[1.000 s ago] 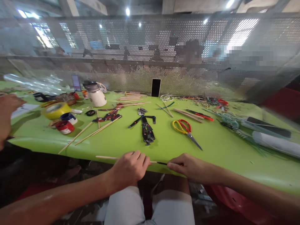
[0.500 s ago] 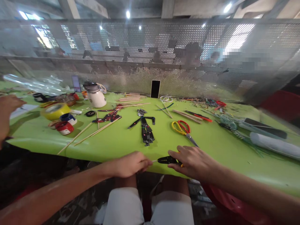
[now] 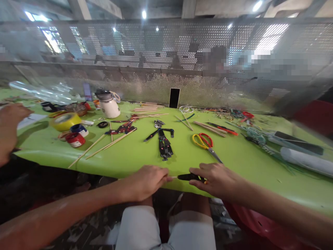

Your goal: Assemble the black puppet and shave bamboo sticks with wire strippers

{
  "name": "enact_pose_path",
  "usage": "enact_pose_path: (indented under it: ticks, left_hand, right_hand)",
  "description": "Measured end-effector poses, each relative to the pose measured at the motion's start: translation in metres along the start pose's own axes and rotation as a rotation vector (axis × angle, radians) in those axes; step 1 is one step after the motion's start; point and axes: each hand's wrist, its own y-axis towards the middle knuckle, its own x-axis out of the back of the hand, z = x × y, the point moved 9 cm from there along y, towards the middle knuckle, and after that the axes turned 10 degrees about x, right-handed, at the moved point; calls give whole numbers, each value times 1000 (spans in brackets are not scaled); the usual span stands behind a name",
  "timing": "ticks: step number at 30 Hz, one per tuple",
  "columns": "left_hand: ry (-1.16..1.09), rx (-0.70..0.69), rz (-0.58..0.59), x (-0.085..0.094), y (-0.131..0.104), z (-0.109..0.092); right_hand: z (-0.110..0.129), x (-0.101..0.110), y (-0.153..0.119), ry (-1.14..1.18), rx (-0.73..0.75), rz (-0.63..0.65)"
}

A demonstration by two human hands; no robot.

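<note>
Near the table's front edge my left hand (image 3: pixel 149 181) is closed on a thin pale stick (image 3: pixel 173 177), whose short end pokes out to the right. My right hand (image 3: pixel 214 178) is wrapped round black pliers (image 3: pixel 185 177) with yellow on the handles. The jaw tip meets the end of the stick; whether it bites on it I cannot tell. Just beyond my hands a black jointed puppet figure (image 3: pixel 164 144) lies flat. Scissors (image 3: pixel 206 144) with one yellow and one red handle lie beyond my right hand.
A dark red puppet (image 3: pixel 122 129) lies among long sticks (image 3: pixel 110 144) at left. Paint jars (image 3: pixel 75 139), yellow tape (image 3: pixel 65 121) and a white jug (image 3: pixel 109 106) stand behind. Another person's hand (image 3: pixel 11 121) is at far left. A phone (image 3: pixel 174 98) leans against the mesh screen.
The whole view has shifted slightly to the right. Both my hands keep their holds on the stick and the pliers, with the fingers of my right hand slightly changed in pose.
</note>
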Motion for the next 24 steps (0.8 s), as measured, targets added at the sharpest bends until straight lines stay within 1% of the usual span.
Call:
enact_pose_path:
  ticks: [2,3,4,5,6,7,8,10,12,14,15,16,17,18,19,20,21,22,24]
  left_hand:
    - [-346,80,312,-16,0,8]
    - [-487,109,461,-24,-3,7]
    - [-589,126,579,-29,-6,5]
    - [-642,130,640,-31,-9,3]
    - [-648,121,635,-30,-9,1]
    - [-612,104,574,-27,-7,0]
    - [-539,89,478,-24,-5,0]
    - [-297,67,230,-16,-2,2]
    - [15,14,-24,-9,-4,-2]
    - [304,-99,-255,-4,-11,-14]
    - [407,-155,-345,-2,-15,-21]
    - [473,-184,-402,-1,-18,-25]
    - [500,-182,-420,0,-19,-25]
    - [482,-150,-399,1,-17,-23]
    - [419,-96,-340,2,-14,-17]
    - [313,-29,-246,2,-10,-8]
    - [167,33,-117,-2,-7,0]
    - [-7,87,39,-8,-5,7]
    - [-359,154,384,-26,-9,11]
  right_hand:
    - [11,12,-2,-281,61,-61]
    - [17,16,-3,-387,97,-80]
    - [23,19,-4,-470,128,-98]
    - [27,21,-4,-529,150,-115]
    - [29,22,-5,-565,161,-126]
    - [29,22,-5,-574,161,-129]
    - [28,20,-5,-555,147,-123]
    - [19,15,-4,-418,81,-96]
    - [5,4,-3,-143,-23,-25]
    - [-4,-17,-4,237,-134,120]
    - [-5,-28,-6,426,-191,201]
    - [-4,-37,-9,580,-237,267]
    - [-2,-41,-10,675,-260,301]
    - [-1,-41,-10,702,-259,298]
    - [0,-37,-8,653,-239,255]
    - [0,-29,-6,539,-200,191]
    - [1,-19,-5,377,-154,119]
    - [4,-8,-4,191,-107,48]
    - [15,9,-6,-166,-5,-69]
